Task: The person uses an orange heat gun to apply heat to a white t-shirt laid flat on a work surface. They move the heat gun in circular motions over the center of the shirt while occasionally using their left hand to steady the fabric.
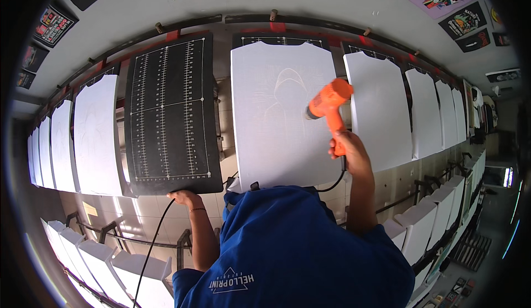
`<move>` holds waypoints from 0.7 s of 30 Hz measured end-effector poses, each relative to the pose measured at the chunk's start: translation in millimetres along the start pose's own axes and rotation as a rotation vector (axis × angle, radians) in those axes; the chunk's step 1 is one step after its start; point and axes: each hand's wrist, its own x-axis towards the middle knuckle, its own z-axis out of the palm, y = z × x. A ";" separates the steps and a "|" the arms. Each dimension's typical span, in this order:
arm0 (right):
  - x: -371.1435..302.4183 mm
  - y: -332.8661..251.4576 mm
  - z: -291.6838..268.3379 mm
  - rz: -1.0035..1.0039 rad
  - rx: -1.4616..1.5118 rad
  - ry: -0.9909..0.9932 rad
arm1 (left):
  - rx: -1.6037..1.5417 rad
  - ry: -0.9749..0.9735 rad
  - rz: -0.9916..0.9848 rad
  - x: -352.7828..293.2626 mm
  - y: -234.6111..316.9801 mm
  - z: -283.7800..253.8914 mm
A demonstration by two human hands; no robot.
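Note:
An orange heat gun (328, 104) is in my right hand (352, 148), whose fingers wrap round its handle. Its dark nozzle points left and down over a white T-shirt (271, 136) that lies stretched on a board. Faint pale outlines of a hooded figure show on the shirt. At the near edge of a bare black printing board (177, 109) with white ruler marks, my left hand (187, 198) is closed on a black cable (156, 233). This cable hangs down toward the lower left. Another stretch of cable leaves the heat gun's handle and curves behind my blue shirt.
More boards with white shirts stand in a row to the left (95, 136) and right (379, 106). A dark metal rail (298, 21) runs behind them. A second row of white-covered boards (141, 269) lies nearer me. Printed samples (463, 23) hang on the grey wall.

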 end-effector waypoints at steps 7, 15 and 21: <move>-10.8 -1.3 -32.4 -0.023 0.042 0.170 | -0.007 -0.022 -0.017 -8.5 6.5 3.8; -7.0 -3.6 27.0 0.032 0.006 -0.082 | -0.130 -0.040 -0.006 17.4 -16.8 -5.6; 5.6 6.6 82.3 0.094 -0.028 -0.361 | -0.006 -0.036 0.013 12.3 -10.9 -3.8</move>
